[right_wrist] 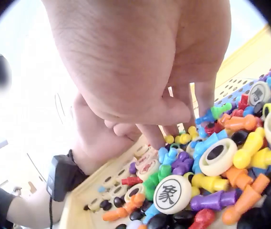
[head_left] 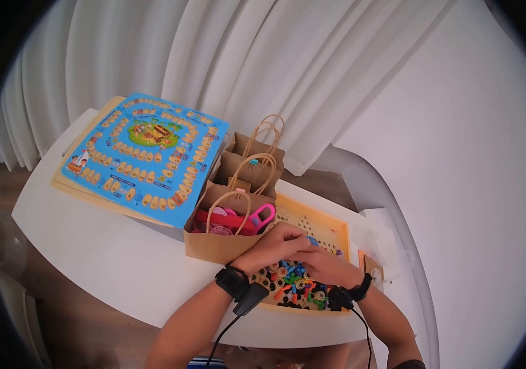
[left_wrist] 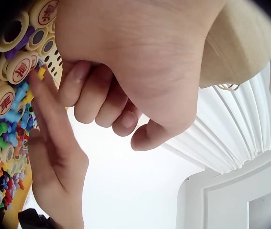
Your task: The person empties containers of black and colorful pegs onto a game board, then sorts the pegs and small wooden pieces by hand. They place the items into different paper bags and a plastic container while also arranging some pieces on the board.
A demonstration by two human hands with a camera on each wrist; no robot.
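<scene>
A yellow-edged shallow box (head_left: 345,237) holds a heap of coloured pegs (right_wrist: 214,200), mixed with round Chinese chess pieces (right_wrist: 172,194). My right hand (head_left: 327,265) reaches down into the heap, its fingers nearly straight and the fingertips among the pegs in the right wrist view. Over the box's left part is my left hand (head_left: 278,243), fingers curled towards the palm with the thumb apart. Nothing shows between its fingers in the left wrist view. Both hands overlap in the head view and hide part of the pieces. A perforated board (head_left: 300,220) lies inside the box.
Left of the box stand brown paper bags (head_left: 229,249) with looped handles, the nearest holding pink and red toys (head_left: 265,215). A blue board game sheet (head_left: 180,126) lies at the back left. Small items (head_left: 373,269) lie right of the box on the white table (head_left: 91,240).
</scene>
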